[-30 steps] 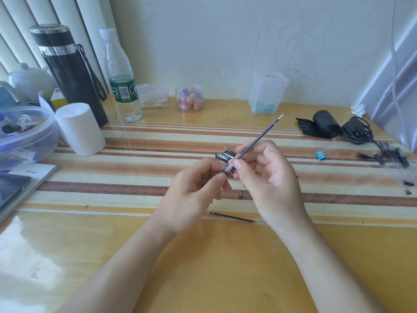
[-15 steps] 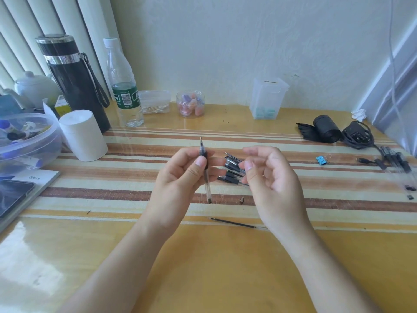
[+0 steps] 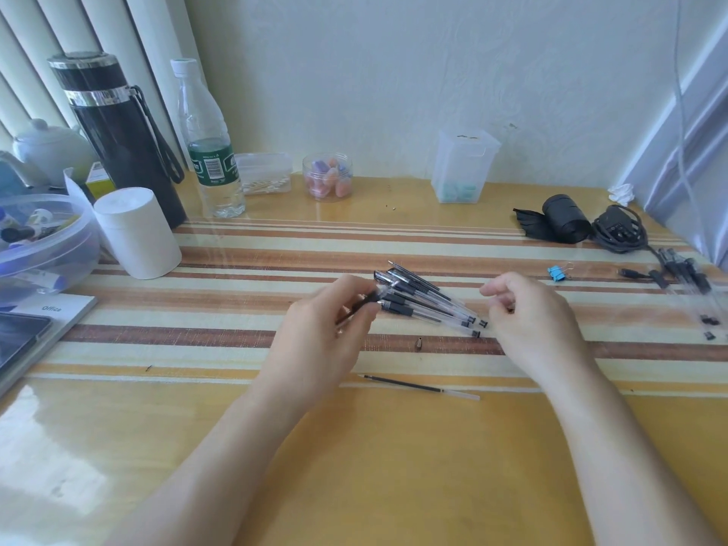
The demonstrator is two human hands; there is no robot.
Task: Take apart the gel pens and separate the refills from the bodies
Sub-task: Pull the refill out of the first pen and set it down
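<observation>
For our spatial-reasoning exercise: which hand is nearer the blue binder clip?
Right. The right hand is just left of the blue binder clip; the left hand is beyond the gel pens.

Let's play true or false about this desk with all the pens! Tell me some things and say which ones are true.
1. The left hand holds a pen. True.
2. A loose refill lies by itself, apart from the pile of pens. True.
3. The binder clip is red. False: it is blue.
4. The water bottle is lying on its side. False: it stands upright.
</observation>
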